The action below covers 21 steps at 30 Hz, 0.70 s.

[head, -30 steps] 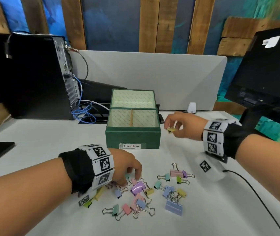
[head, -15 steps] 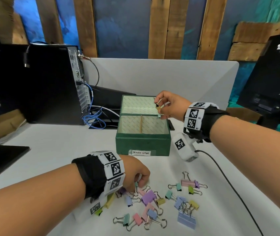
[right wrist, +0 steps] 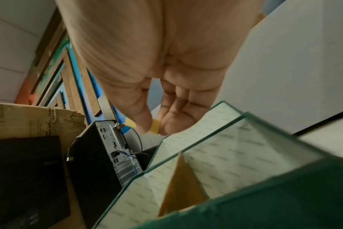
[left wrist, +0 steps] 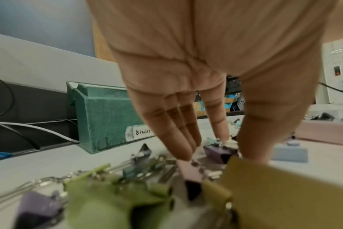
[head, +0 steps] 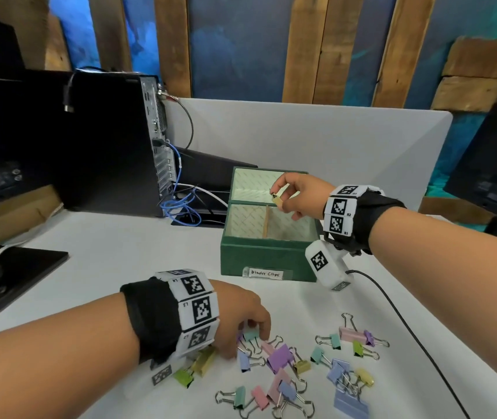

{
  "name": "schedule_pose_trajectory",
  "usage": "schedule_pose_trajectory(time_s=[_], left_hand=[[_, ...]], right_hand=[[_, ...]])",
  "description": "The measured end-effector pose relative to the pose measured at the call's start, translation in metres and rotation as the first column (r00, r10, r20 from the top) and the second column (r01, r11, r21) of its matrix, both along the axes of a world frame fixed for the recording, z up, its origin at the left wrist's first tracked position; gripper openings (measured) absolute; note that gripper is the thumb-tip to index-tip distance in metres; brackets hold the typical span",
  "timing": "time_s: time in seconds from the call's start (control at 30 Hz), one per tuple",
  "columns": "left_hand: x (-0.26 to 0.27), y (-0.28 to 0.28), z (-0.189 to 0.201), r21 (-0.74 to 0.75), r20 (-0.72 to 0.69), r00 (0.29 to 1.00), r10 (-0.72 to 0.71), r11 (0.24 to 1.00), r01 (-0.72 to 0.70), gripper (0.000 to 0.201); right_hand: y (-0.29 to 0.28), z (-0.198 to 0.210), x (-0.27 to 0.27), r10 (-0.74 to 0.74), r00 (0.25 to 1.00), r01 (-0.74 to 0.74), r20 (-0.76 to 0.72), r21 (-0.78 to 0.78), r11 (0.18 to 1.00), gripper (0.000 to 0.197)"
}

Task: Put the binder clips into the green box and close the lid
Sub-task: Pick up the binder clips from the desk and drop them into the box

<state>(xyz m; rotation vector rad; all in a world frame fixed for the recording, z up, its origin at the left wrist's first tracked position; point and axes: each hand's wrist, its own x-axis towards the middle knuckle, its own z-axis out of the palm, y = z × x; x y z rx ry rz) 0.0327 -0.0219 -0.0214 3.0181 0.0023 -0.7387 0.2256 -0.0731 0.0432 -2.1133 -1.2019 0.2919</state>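
Holding a small yellow metal binder clip pinched between thumb and fingertips, the right hand hangs right above the open green cardboard box in the middle of the frame. The clip hangs straight down over the box's right side, so I think it just needs dropping. Lower in the frame, the left hand reaches with straight fingers into the pile of pastel binder clips on the white table. It grasps nothing yet.

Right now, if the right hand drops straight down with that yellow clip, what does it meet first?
Probably the green box's open interior. The right hand pinches the yellow binder clip above the box, near the wooden divider; depth is unclear, so the clip might catch the divider or the right compartment's floor.
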Motion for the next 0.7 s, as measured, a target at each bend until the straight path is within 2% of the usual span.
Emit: schedule_pose_trajectory(time_s=[0.2, 0.37, 0.53, 0.7], left_hand=[[0.003, 0.002, -0.008, -0.004, 0.065, 0.998, -0.001, 1.0, 0.001, 0.041], [0.005, 0.004, -0.009, -0.029, 0.068, 0.998, 0.009, 1.0, -0.007, 0.036], [0.004, 0.006, -0.011, -0.035, 0.077, 0.997, 0.023, 0.999, -0.02, 0.033], [0.005, 0.006, -0.014, -0.027, 0.092, 0.996, 0.011, 1.0, -0.009, 0.031]], right_hand=[[0.022, 0.0, -0.019, 0.017, 0.992, -0.013, 0.129, -0.035, 0.999, 0.034], [0.027, -0.005, -0.02, 0.055, 0.986, -0.039, 0.156, -0.107, 0.994, 0.039], [0.002, -0.004, -0.014, 0.053, 0.972, -0.035, 0.228, -0.083, 0.996, 0.024], [-0.047, -0.019, -0.007, 0.098, 0.935, -0.033, 0.34, -0.192, 0.981, 0.019]])
